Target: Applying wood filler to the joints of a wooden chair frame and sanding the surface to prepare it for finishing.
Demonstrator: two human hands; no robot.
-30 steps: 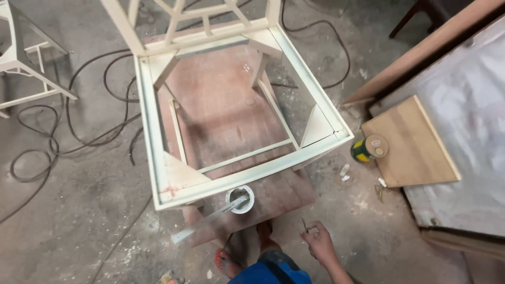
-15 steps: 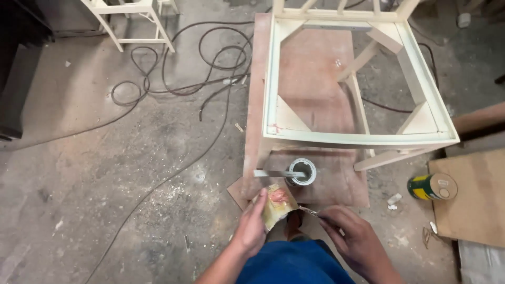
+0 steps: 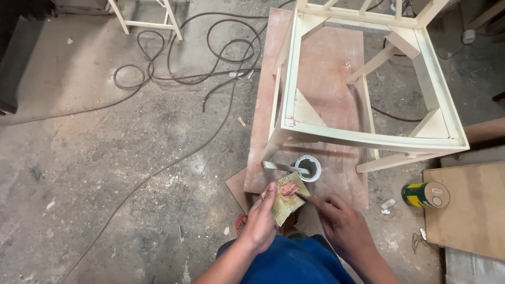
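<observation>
Gripping flat yellowish card (image 3: 283, 202) smeared with reddish putty, left hand (image 3: 259, 224); right hand (image 3: 342, 225) pinching thin blade (image 3: 301, 195).

Dusty grey concrete floor (image 3: 105, 158) strewn with dark cables (image 3: 173, 58); pale unfinished chair frame (image 3: 368, 73) on reddish board (image 3: 326, 79).

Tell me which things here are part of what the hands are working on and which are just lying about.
In use:
left hand holding a small card with reddish paste
right hand with a thin tool at the paste
small open pot
pale chair frame

Lying about:
cables
green and yellow can
board
</observation>
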